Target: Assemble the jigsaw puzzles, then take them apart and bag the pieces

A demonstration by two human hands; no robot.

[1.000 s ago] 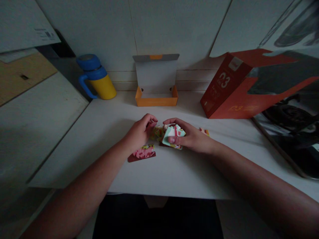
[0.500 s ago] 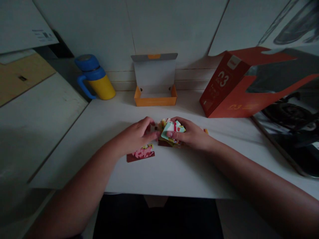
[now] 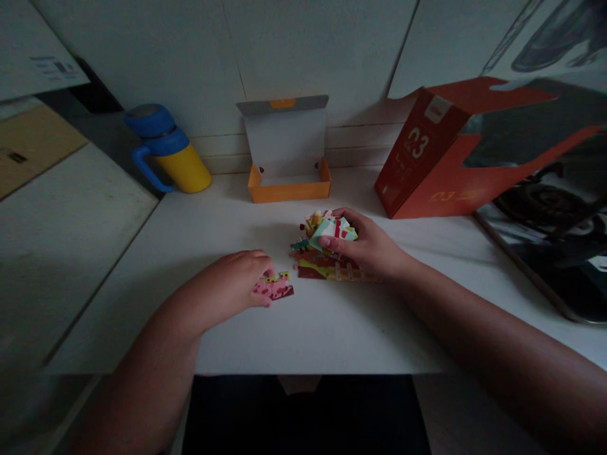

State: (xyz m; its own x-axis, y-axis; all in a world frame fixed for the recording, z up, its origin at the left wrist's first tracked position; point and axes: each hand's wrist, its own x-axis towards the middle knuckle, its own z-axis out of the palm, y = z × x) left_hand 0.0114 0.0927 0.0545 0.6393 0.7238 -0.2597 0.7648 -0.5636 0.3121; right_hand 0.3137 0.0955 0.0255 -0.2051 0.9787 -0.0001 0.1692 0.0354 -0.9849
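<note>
My left hand (image 3: 246,278) has its thumb and fingers around the edges of a pink-and-brown puzzle piece (image 3: 279,287) lying on the white tabletop. Part of that piece is hidden under the fingers. In my right hand (image 3: 360,240) is a stack of puzzle pieces (image 3: 328,232), with a mint-green, white and red one on top and the thumb pressing it. Right below that hand, joined brown, green and yellow puzzle pieces (image 3: 327,270) with a fence-like picture lie flat, partly covered by the stack and hand.
An orange box (image 3: 289,192) with its lid up stands at the back. A yellow-and-blue flask (image 3: 183,164) is at back left. On the right a large red box (image 3: 427,151) stands beside a black stove (image 3: 554,253). The front table edge (image 3: 308,373) runs before me.
My left hand has moved left and down, away from the stack and onto the pink piece. My right hand, still holding the stack, has moved slightly up, exposing more of the flat pieces.
</note>
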